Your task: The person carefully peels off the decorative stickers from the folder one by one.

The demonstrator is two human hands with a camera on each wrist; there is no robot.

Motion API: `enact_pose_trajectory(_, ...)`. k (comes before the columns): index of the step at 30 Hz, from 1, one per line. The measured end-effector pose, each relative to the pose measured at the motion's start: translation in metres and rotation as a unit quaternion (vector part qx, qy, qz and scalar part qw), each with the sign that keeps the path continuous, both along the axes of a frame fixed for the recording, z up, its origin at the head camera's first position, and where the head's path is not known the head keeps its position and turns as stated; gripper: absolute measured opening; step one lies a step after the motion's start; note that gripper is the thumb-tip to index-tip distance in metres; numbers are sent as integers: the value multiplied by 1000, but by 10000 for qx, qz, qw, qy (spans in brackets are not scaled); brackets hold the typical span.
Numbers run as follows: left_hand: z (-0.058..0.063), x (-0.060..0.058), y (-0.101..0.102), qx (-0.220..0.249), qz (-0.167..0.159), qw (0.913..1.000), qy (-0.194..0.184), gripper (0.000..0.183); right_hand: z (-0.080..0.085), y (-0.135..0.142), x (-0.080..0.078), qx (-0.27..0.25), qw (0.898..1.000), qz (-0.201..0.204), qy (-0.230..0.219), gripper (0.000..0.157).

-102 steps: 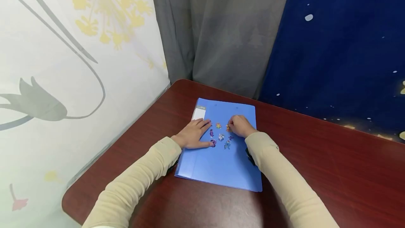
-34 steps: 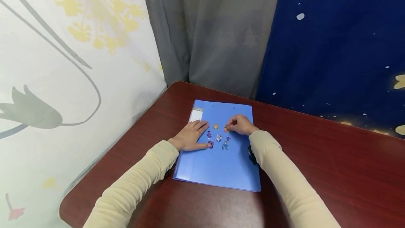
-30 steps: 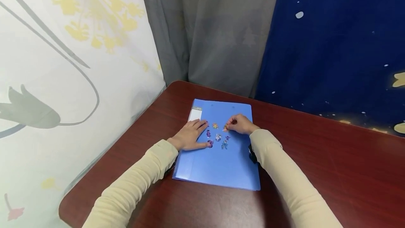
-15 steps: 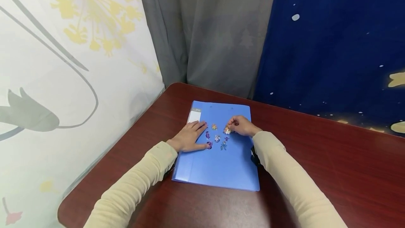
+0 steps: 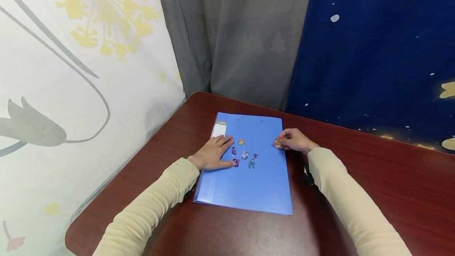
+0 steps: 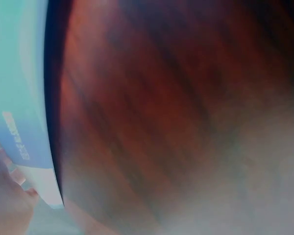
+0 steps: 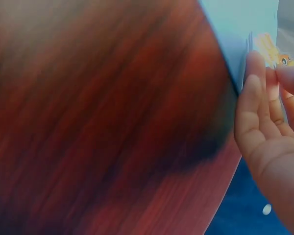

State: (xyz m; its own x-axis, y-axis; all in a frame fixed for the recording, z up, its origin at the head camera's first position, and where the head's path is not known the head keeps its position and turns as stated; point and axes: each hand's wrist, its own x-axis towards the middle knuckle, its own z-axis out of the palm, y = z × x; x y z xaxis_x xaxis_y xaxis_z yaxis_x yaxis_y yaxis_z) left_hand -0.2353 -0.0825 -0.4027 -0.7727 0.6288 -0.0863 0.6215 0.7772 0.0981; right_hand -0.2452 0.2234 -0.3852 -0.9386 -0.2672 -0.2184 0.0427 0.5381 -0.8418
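A blue folder (image 5: pixel 249 191) lies on the table, with several small cartoon stickers on its cover. My left hand (image 5: pixel 213 155) rests flat on the folder's left side, fingers spread; its thumb touches a purple sticker (image 5: pixel 236 163) and a fingertip partly covers another. Over the folder's right edge, my right hand (image 5: pixel 296 140) pinches an orange cartoon pony sticker (image 5: pixel 276 143) between thumb and fingers. The pony's eye shows in the right wrist view, where the sticker (image 7: pixel 285 59) is partly hidden by fingers. A yellow sticker (image 5: pixel 241 142), a white one (image 5: pixel 245 155) and a blue one (image 5: pixel 252 163) lie mid-cover.
The dark red wooden table (image 5: pixel 355 157) extends to the right of the folder. A white patterned curtain (image 5: pixel 135 90) hangs at the left, a grey one (image 5: pixel 256 50) behind, and a dark blue one (image 5: pixel 373 50) at the back right.
My right hand has lifted the orange sticker from among the others and moved right with it to the folder's right edge. The left hand has kept its place on the folder.
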Motion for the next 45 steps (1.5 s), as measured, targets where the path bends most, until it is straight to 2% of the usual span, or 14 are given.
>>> enact_pose_trajectory(8, 1, 1, -1, -2, 23, 10000, 17, 81, 0, 23, 5, -173, 9997, -96, -117, 18)
enact_pose_trajectory(15, 2, 1, -2, -21, 38, 10000, -13, 81, 0, 40, 10, 46, 10000, 18, 19, 20)
enact_pose_trajectory(21, 2, 1, 0, -8, -34, 10000, 7, 81, -9, 59, 9, -127, 9978, 508, 402, 12)
enact_pose_trajectory(24, 1, 1, 1, 8, -45, 10000, 41, 81, -9, 60, 12, 109, 9974, 482, 517, 9)
enact_pose_trajectory(26, 0, 1, 1, 11, -41, 10000, 63, 81, -5, 57, 15, 455, 9973, 277, 499, 9)
enact_pose_trajectory(30, 0, 1, 1, 4, -44, 10000, 88, 81, -3, 54, 17, 835, 9947, 167, 582, 9)
enact_pose_trajectory(37, 0, 1, 1, 26, -79, 9999, 61, 81, -9, 54, 15, 1117, 9907, 76, 772, 8)
enact_pose_trajectory(45, 1, 1, 1, -17, -25, 10000, 33, 81, -10, 50, 19, 1391, 9830, 31, 1200, 5)
